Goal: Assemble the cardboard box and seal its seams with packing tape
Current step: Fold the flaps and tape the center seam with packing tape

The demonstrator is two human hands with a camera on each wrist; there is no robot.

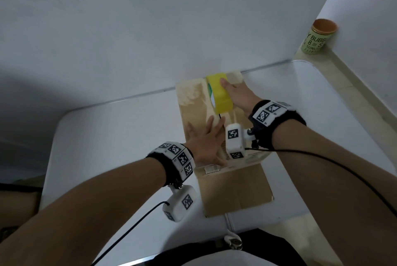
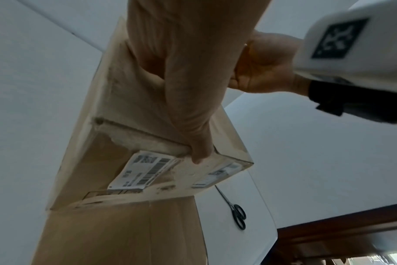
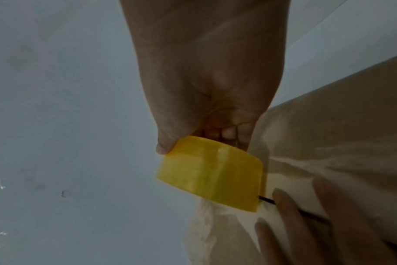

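Note:
A brown cardboard box (image 1: 193, 106) stands on the white table, its top flaps folded down and one flap (image 1: 236, 190) hanging toward me. My left hand (image 1: 206, 138) lies flat with straight fingers on the top flaps, its thumb (image 2: 200, 152) at the box's near edge above a shipping label (image 2: 145, 170). My right hand (image 1: 238, 93) grips a yellow roll of packing tape (image 1: 219, 93) standing on edge over the centre seam near the far end. In the right wrist view the thumb and fingers clasp the yellow roll (image 3: 211, 174), and the left fingertips (image 3: 286, 206) rest beside the seam.
A green tin with a brown lid (image 1: 318, 37) stands on a ledge at the far right. Black scissors (image 2: 238, 215) lie on the table (image 1: 107, 136) right of the box. The wall runs just behind the box. Wrist camera cables trail over the table's front.

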